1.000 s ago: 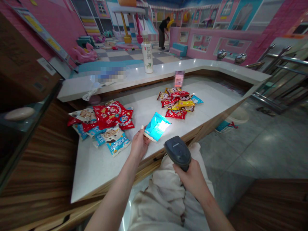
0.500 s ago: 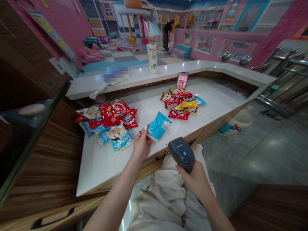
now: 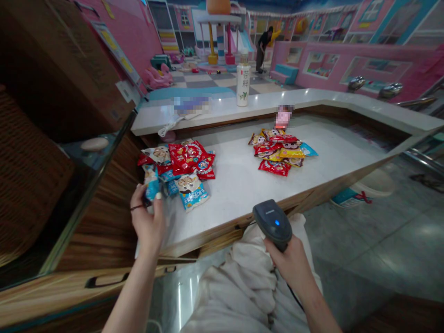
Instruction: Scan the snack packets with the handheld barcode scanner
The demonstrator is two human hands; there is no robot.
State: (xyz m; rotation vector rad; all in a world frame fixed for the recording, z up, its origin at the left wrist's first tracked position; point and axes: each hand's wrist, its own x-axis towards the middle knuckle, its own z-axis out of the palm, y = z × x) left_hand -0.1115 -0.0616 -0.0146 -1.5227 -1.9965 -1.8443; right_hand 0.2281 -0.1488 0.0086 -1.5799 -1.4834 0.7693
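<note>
My left hand (image 3: 147, 219) pinches a light blue snack packet (image 3: 151, 184) and holds it at the near left edge of the left pile of snack packets (image 3: 180, 164), over the counter's left end. My right hand (image 3: 289, 261) grips a dark handheld barcode scanner (image 3: 272, 222) with a blue light lit, held above my lap in front of the white counter (image 3: 239, 185). A second pile of snack packets (image 3: 279, 152) lies further right on the counter.
A white bottle (image 3: 243, 84) stands on the raised ledge behind. A dark glass-topped wooden cabinet (image 3: 69, 185) flanks the left. A white bucket (image 3: 364, 189) sits on the floor at the right. A person bends over far off in the play area.
My left hand has carried the blue packet from the counter's middle, in front of the scanner, leftward to the left pile. The scanner hand stayed nearly still; the view swung left.
</note>
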